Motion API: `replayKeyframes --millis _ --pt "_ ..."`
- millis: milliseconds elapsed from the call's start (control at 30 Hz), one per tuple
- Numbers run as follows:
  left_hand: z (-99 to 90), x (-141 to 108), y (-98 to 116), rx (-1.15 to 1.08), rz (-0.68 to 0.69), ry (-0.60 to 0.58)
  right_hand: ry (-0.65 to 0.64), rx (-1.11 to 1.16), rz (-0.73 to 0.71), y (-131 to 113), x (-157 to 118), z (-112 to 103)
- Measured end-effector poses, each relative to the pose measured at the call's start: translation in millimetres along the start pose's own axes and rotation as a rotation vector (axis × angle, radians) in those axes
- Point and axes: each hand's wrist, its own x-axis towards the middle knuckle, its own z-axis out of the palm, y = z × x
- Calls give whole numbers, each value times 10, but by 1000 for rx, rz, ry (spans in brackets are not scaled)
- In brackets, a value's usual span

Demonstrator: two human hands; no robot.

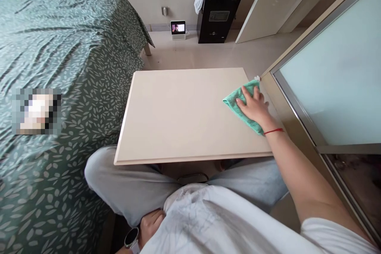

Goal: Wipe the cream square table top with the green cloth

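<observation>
A green cloth (238, 105) lies spread on the right part of the pale tabletop (178, 115). My right hand (254, 105) rests on top of it with the fingers apart, pressing it against the surface; a red string circles that wrist. Down by my lap, my left hand (151, 224) sits against my jeans and the hem of my white shirt, a watch (131, 238) on its wrist. Its fingertips are hidden, so what they hold, if anything, does not show.
A bed with a green leaf-patterned cover (89, 87) stands at the left. Close on the right is a frosted glass panel (333, 75). Beyond the table are a small screen (178, 28), a black cabinet (218, 20) with clothes on top, and a door (274, 8).
</observation>
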Motion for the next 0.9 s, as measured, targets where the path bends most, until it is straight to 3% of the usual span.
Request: replayKeyframes --millis 100,200,333,433,500,567,667,767,900 --pt "14 -10 -17 -5 21 5 -1 -51 -136 -701 -43 83" --pt "26 -24 -18 -17 9 14 -45 -59 -399 -1669 -158 203" --pt "32 -50 -7 -2 -29 5 -139 -24 -768 -2909 -571 400" --pt "38 -60 19 13 -43 11 -180 -31 -984 -3488 -921 532" --pt "46 -60 49 23 -67 31 -192 -56 -1076 -3625 -1047 578" --pt "55 -53 85 31 -106 50 -194 -60 -1125 -3551 -1037 574" --pt "63 -20 135 16 -145 70 -188 -36 -1035 -3078 -808 474" --pt "64 25 162 -7 -152 90 -166 -34 -815 -2262 -495 311" --pt "87 46 157 12 -118 97 -108 -76 -440 -942 -257 116"
